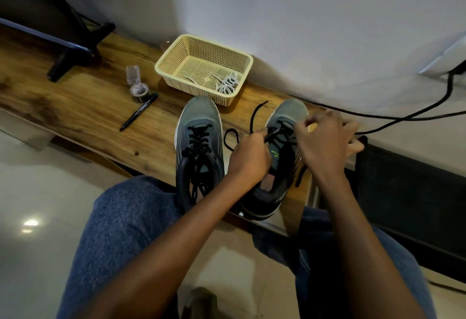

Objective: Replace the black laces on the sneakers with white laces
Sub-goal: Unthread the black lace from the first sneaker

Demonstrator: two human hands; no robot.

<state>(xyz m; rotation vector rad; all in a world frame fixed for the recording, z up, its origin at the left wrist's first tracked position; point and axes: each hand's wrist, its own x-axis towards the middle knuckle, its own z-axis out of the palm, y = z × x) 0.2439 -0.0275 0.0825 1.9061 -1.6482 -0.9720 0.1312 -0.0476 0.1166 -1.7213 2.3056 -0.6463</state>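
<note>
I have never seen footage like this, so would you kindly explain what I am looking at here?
One camera worn on a person's head looks down at their two bare hands; there is no machine. On a wooden bench stand two grey sneakers. The left sneaker is fully laced in black. The left hand pinches the black lace of the right sneaker, partly pulled loose, while the right hand works at its eyelets. White laces wait in a cream basket. A black marker lies nearby.

left hand point(249, 158) fisted, right hand point(325, 142) fingers curled, forearms extended
</note>
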